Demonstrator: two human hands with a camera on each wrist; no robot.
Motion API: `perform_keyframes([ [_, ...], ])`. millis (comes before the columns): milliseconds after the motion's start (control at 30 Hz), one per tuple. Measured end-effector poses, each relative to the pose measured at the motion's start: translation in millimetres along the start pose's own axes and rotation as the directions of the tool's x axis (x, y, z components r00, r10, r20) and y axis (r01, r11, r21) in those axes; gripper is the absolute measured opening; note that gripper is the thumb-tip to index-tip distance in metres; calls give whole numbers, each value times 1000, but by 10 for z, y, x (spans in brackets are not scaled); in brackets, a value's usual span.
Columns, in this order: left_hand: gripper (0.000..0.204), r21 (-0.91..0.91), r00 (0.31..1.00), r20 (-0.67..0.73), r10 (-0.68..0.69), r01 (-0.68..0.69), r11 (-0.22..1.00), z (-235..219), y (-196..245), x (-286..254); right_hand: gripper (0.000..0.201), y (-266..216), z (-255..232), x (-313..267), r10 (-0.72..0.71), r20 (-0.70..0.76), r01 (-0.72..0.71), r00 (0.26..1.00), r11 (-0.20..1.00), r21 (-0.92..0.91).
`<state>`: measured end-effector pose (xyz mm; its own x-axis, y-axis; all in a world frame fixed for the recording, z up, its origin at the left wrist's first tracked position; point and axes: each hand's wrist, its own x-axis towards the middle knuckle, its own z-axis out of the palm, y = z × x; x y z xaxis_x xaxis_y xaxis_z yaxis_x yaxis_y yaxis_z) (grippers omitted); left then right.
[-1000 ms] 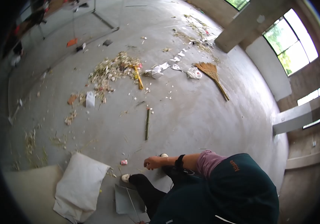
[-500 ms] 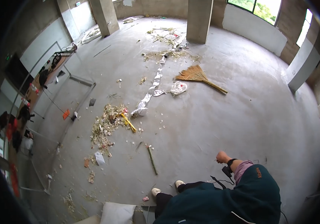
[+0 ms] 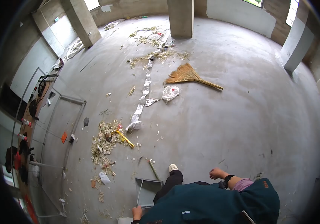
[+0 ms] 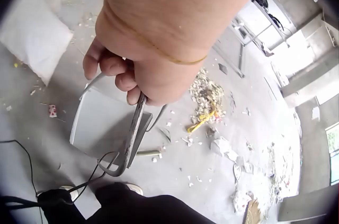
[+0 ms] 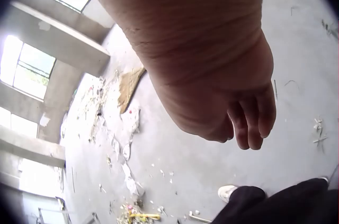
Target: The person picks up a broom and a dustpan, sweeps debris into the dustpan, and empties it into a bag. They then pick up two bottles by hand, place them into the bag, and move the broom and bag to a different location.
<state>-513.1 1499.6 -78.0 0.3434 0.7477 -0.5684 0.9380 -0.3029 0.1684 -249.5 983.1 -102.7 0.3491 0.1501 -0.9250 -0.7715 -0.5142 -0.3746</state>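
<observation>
In the head view my left hand (image 3: 137,212) is low at the bottom edge, gripping the thin handle of a grey dustpan (image 3: 147,190). The left wrist view shows the fingers of this hand (image 4: 124,68) curled round the metal handle (image 4: 133,131), with the dustpan's grey pan (image 4: 103,123) hanging below. My right hand (image 3: 217,173) hangs out at the right over bare floor, fingers loosely curled. Nothing shows in the right hand (image 5: 241,99) in its own wrist view. A straw broom (image 3: 185,75) lies on the floor ahead.
A heap of dry plant scraps (image 3: 105,143) lies ahead on the left, a yellow strip (image 3: 125,139) on its edge. Beyond are a crumpled white strip (image 3: 145,91) and a white plastic bag (image 3: 170,93). A green stalk (image 3: 153,170) lies near my foot. A metal frame (image 3: 64,149) stands left.
The head view has swung up and round, showing more of the room. My left hand and the dustpan have come forward beside my leg. My right arm has swung out rightward; one foot has stepped forward.
</observation>
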Motion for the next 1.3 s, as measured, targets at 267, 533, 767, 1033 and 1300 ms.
perform_keyframes([
  [267, 37, 109, 975, 211, 70, -95, 990, -701, 2343, 473, 24, -856, -770, -170, -72, -349, 210, 934, 903, 376],
  [533, 35, 262, 995, 59, 85, -98, 960, -619, 3986, 1222, 16, -171, -1330, 73, 258, -224, -112, 940, 852, 511],
  [767, 33, 453, 955, -61, 290, -232, 861, -452, 5358, 1109, 18, -681, -2951, 479, 153, -365, 51, 918, 869, 492],
  [1033, 41, 411, 793, 149, 590, -593, 693, 292, 6923, 2025, 26, -2319, -4310, 579, -14, -574, 262, 819, 898, 352],
  [1300, 44, 435, 744, 303, 595, -663, 609, 589, 8275, 1941, 25, -2741, -4271, 975, 165, -405, 30, 899, 900, 434],
])
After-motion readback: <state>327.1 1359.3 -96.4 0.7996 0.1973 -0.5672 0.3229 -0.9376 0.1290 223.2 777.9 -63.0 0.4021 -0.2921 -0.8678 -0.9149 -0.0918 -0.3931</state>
